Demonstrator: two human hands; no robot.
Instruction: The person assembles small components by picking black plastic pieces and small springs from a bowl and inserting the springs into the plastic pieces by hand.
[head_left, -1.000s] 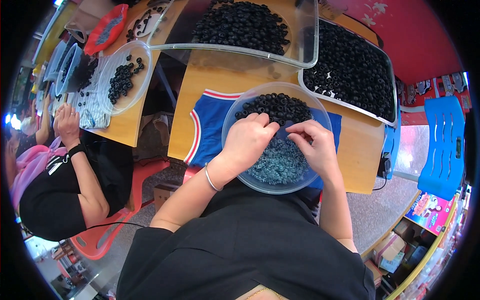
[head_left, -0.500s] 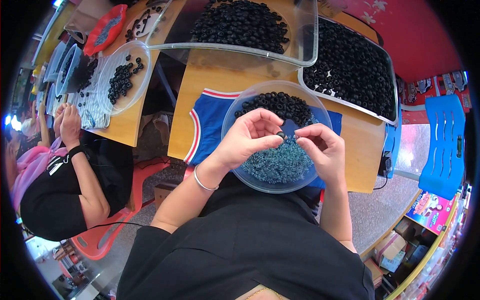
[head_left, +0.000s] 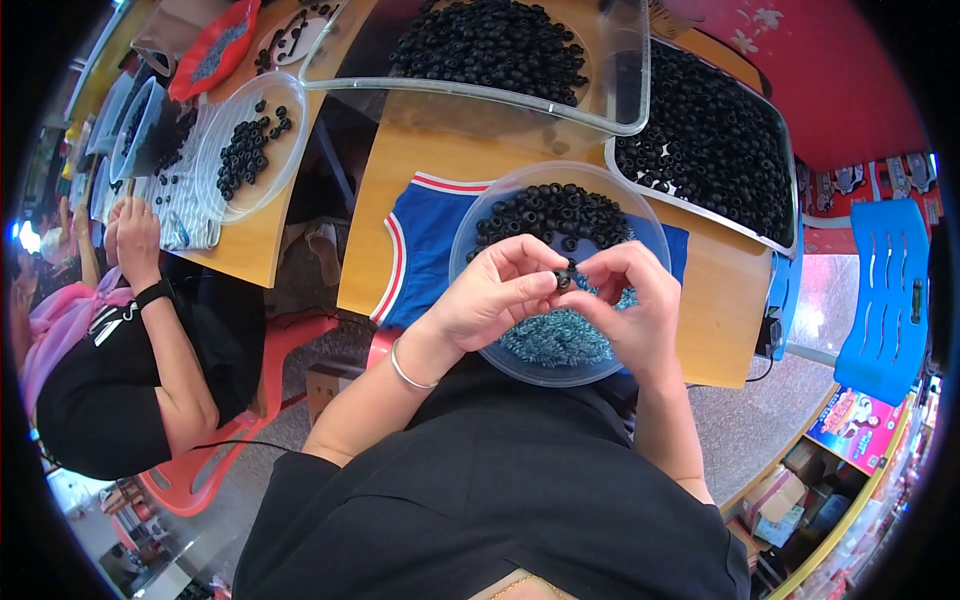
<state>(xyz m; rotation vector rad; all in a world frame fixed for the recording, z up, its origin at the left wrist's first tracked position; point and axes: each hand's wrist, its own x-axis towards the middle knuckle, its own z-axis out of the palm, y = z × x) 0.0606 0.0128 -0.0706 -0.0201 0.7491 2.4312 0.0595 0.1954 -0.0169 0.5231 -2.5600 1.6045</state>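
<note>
My left hand (head_left: 487,298) pinches a small black bead-like piece (head_left: 563,281) between thumb and fingertips. Right against it, the thumb and forefinger of my right hand (head_left: 638,303) close together; whatever they grip is too small and hidden to name. Both hands hover over a round clear plastic tub (head_left: 468,222). In its far part lies a heap of black ring-like pieces (head_left: 545,212), and nearer me a pile of tiny teal-blue translucent pieces (head_left: 553,340). Beneath the tub, a blue cloth (head_left: 425,235) with red and white trim is spread on the wooden table (head_left: 385,160).
Behind the tub stands a large clear box (head_left: 480,92) of black pieces, beside a metal-rimmed tray (head_left: 700,135) holding many more. At left, a person (head_left: 130,350) works by a round clear lid (head_left: 240,205) with black pieces. A blue chair (head_left: 880,300) stands at right.
My right hand has moved left to meet the black piece in my left hand, closing the gap between them. My left hand has dipped slightly toward me. The view has shifted a little.
</note>
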